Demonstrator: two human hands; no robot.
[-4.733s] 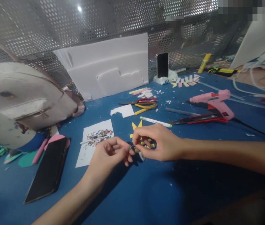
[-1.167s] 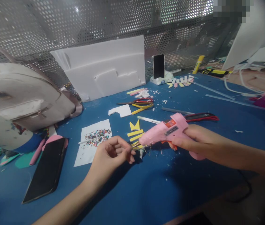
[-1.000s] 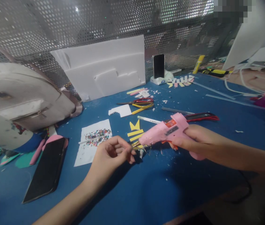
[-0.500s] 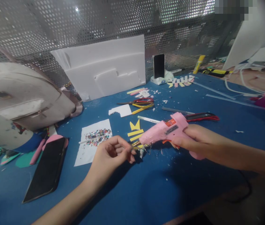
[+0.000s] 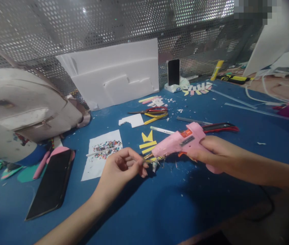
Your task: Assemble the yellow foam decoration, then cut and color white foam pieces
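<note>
A pink glue gun point(image 5: 182, 141) is in the grip of my right hand point(image 5: 212, 154), its metal nozzle pointing left. My left hand point(image 5: 125, 165) is pinched shut right at the nozzle tip; whatever small thing lies between its fingertips is too hidden to make out. Just beyond the nozzle lie flat yellow strips point(image 5: 148, 144) and a yellow zigzag-cut piece point(image 5: 147, 136). Left of my left hand, a white paper sheet point(image 5: 85, 172) carries a pile of multicoloured sequins or glitter bits point(image 5: 106, 148) with a thin white stick across it.
Behind the strips are scissors point(image 5: 157, 115), a white cut piece point(image 5: 131, 120), a pen point(image 5: 162, 130) and a red-black cutter point(image 5: 221, 127). A dark phone point(image 5: 49, 183) and a backpack point(image 5: 27, 102) stand left. White foam boards point(image 5: 116, 75) lean at the back beside an upright phone point(image 5: 173, 72).
Almost nothing differs. Both hands and the glue gun hold the same position, with the nozzle still at my left fingertips.
</note>
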